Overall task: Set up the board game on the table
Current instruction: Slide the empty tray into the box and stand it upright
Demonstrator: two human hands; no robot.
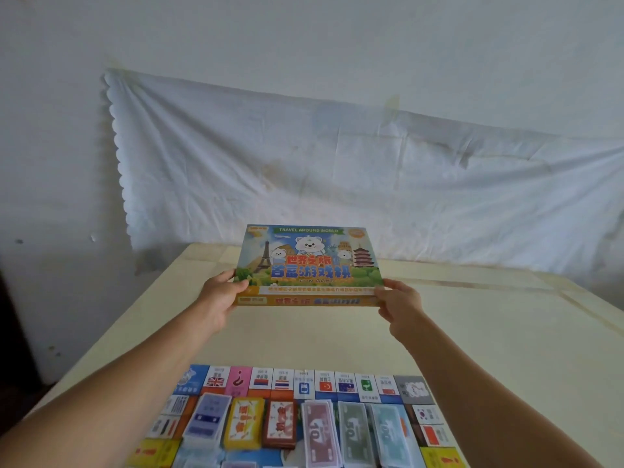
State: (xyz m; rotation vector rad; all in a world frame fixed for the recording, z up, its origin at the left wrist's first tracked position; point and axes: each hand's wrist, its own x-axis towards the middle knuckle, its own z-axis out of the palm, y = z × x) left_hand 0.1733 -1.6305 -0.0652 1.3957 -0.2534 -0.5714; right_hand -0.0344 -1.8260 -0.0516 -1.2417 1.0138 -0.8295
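Up over the far half of the table (472,332), the box (309,261) is gripped at its near corners, left hand (219,298) and right hand (401,305) each curled round an edge. Nearer, the board (304,383) lies flat, with card decks (244,422) and money stacks (354,430) resting on it in a row.

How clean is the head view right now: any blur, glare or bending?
Head view: soft even light, no glare; the box title is readable, its small print smeared; the banknote stacks on the board blur toward the bottom edge; wide-angle stretch at the frame's corners.
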